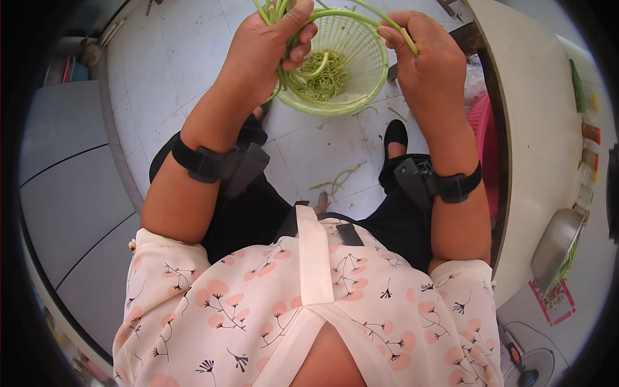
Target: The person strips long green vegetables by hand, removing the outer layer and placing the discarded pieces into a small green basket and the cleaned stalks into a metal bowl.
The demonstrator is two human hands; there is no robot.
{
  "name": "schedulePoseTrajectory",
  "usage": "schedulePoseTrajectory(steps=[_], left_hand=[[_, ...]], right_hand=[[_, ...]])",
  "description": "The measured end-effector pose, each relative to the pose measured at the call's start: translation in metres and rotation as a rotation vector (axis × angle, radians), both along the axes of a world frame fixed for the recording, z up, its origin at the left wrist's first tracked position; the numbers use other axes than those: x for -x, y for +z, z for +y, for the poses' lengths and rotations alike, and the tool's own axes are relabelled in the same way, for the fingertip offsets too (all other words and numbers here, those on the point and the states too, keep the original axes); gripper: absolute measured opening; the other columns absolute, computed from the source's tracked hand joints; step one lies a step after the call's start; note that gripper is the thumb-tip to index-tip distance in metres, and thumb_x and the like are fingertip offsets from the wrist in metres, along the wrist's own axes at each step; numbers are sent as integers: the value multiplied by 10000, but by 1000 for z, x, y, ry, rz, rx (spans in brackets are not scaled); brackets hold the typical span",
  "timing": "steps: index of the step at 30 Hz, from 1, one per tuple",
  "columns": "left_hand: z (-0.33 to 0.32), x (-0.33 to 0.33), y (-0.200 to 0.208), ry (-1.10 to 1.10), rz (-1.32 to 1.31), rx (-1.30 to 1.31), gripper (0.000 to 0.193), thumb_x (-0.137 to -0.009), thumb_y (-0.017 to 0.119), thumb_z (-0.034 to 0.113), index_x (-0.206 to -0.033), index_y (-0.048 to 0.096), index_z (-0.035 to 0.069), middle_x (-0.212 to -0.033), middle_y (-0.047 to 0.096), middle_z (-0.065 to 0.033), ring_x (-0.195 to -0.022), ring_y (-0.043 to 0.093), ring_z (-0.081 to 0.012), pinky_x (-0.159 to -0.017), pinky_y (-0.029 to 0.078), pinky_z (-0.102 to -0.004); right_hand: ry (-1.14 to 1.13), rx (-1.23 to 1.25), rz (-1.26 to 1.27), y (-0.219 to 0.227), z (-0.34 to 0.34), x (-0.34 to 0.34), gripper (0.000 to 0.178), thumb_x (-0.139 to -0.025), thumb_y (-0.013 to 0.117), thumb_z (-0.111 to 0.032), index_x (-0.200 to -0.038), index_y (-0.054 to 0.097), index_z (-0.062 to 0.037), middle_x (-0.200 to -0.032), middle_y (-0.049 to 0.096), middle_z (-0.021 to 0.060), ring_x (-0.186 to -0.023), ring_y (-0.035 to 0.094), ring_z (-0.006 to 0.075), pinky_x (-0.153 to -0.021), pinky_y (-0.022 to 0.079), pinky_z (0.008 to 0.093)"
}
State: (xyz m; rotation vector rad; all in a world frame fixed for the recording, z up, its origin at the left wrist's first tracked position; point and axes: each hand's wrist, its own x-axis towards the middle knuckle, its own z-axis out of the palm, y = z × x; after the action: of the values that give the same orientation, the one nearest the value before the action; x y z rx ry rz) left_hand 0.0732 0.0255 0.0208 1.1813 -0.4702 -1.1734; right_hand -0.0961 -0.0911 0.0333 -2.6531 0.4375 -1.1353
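My left hand [267, 51] is closed round a bunch of long green vegetable stems [273, 13], some of which hang down below the palm. With thumb and fingertips my right hand [431, 58] pinches the end of one green stem [408, 41], which arches across from the left hand. Both hands are held above a pale green plastic basket [376, 76] with slotted walls. Thin green strips and scraps [327, 76] lie in its bottom. The far ends of the bunch run out of the picture at the top.
Stem scraps [336, 181] lie on the tiled floor [290, 151] between my feet. At right stands a table [535, 129] bearing a metal bowl [556, 248] and small jars; a pink basket [480, 122] is under it. A grey cabinet [71, 187] stands at left, a fan [535, 369] at lower right.
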Motion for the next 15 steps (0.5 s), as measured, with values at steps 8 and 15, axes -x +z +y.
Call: schedulePoseTrajectory(steps=[8, 15], left_hand=[[2, -3, 5, -41, -60, 52, 164, -971, 604, 188, -898, 572, 45, -702, 480, 30, -481, 361, -17, -418, 258, -179], [0, -14, -9, -139, 73, -63, 185, -969, 590, 149, -1051, 614, -15, -685, 474, 38, -460, 330, 0, -385, 244, -163]], right_hand=[[69, -56, -51, -3, 5, 3, 133, -831, 703, -70, -897, 591, -42, -812, 606, 86, -660, 589, 233, -546, 458, 324], [61, -85, 58, -4, 3, 6, 196, -787, 740, -141, -889, 600, -49, -813, 622, 104, -751, 621, 306, -628, 495, 366]])
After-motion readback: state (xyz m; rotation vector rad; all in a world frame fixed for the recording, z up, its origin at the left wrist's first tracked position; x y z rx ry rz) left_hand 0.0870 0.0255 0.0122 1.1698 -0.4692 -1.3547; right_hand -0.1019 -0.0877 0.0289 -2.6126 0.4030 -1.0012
